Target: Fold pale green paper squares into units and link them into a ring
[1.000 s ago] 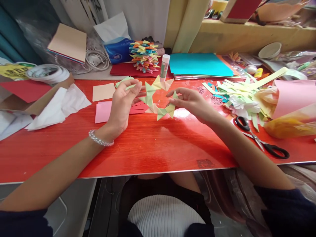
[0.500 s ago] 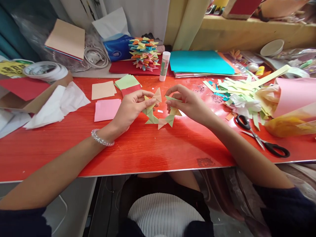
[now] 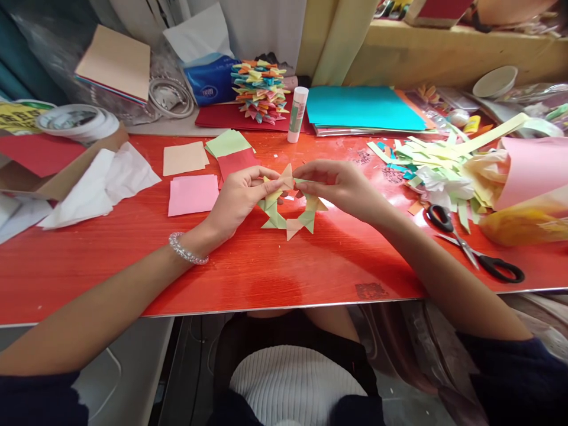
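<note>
A ring of folded paper pieces (image 3: 294,226) in green, yellow and peach, with points sticking outward, hangs between my hands above the red table. My left hand (image 3: 239,198) pinches its upper left part, by a yellow piece and a peach piece (image 3: 287,176). My right hand (image 3: 335,183) is closed on the upper right end, at a green piece. At the top the two ends meet or nearly touch; fingers hide part of the joint. Beyond the hands lie pink paper squares (image 3: 193,195), peach squares (image 3: 184,158), green squares (image 3: 227,142) and a red square (image 3: 237,161).
A glue stick (image 3: 297,115) stands behind my hands, near a stacked folded-paper model (image 3: 260,92) and teal sheets (image 3: 366,109). Black-handled scissors (image 3: 474,248) lie at right, beside paper strips (image 3: 437,157). A box (image 3: 66,174) and crumpled tissue (image 3: 104,186) sit at left.
My hands have come closer together, and the gap at the top of the paper ring has narrowed. The ring now looks rounder. The view has shifted slightly.
</note>
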`<state>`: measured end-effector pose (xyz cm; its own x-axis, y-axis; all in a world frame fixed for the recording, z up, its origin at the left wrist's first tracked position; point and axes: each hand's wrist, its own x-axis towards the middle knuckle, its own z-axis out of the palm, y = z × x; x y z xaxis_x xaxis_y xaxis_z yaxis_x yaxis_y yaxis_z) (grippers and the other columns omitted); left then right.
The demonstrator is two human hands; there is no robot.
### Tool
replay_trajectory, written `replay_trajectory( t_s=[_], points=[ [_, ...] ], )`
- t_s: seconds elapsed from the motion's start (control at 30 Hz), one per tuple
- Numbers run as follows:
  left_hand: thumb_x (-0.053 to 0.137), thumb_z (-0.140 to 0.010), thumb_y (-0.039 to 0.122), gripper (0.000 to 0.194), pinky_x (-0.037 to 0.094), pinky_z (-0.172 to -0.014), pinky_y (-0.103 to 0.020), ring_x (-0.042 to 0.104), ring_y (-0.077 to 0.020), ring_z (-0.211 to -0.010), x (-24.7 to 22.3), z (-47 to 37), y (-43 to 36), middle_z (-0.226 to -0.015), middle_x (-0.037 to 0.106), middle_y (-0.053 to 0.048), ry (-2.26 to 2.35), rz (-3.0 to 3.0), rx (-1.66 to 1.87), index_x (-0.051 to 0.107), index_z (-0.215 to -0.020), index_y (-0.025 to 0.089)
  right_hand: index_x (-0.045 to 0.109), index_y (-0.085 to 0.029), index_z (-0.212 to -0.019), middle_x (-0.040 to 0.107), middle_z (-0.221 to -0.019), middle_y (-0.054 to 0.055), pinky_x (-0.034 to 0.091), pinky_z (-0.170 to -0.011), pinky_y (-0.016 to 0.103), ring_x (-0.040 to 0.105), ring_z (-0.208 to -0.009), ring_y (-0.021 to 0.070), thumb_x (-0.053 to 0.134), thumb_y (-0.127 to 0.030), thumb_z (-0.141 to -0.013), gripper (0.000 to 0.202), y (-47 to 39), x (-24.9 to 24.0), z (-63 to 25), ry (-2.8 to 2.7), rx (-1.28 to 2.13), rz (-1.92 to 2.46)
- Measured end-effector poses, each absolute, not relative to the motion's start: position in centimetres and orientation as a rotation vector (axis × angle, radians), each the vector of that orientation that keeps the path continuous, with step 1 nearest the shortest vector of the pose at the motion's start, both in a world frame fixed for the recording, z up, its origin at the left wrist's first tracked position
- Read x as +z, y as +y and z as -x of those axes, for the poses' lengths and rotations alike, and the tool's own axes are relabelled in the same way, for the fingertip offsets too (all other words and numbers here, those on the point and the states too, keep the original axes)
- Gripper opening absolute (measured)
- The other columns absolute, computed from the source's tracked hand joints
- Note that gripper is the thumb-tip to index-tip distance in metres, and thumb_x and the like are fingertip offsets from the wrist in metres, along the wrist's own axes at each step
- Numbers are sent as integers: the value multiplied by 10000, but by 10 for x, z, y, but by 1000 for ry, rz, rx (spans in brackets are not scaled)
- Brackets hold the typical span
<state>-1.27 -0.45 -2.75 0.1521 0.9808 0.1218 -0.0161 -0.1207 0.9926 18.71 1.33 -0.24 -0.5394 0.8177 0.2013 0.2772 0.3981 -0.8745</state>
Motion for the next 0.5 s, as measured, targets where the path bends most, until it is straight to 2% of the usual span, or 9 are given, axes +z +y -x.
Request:
replay_trajectory(
  t_s=[0.2, 0.5],
  points=[
    [686, -810, 295, 154, 550, -607, -229, 696, -139, -674, -22, 12, -8, -769, 733, -32, 1061, -1385, 1175, 681, -876, 156, 530, -166, -1189, 700, -897, 51, 526, -744, 321, 676, -877, 183, 637, -339, -848, 397, 15, -5, -189, -1974, 1225, 939],
    [683, -809, 296, 149, 558, -622, -235, 697, -136, -665, -21, 11, -8, -793, 732, -34, 1085, -1374, 1162, 671, -863, 157, 533, -177, -1193, 714, -865, 39, 531, -767, 346, 686, -863, 194, 642, -346, -840, 406, 16, -7, -188, -2035, 1203, 956]
  ],
)
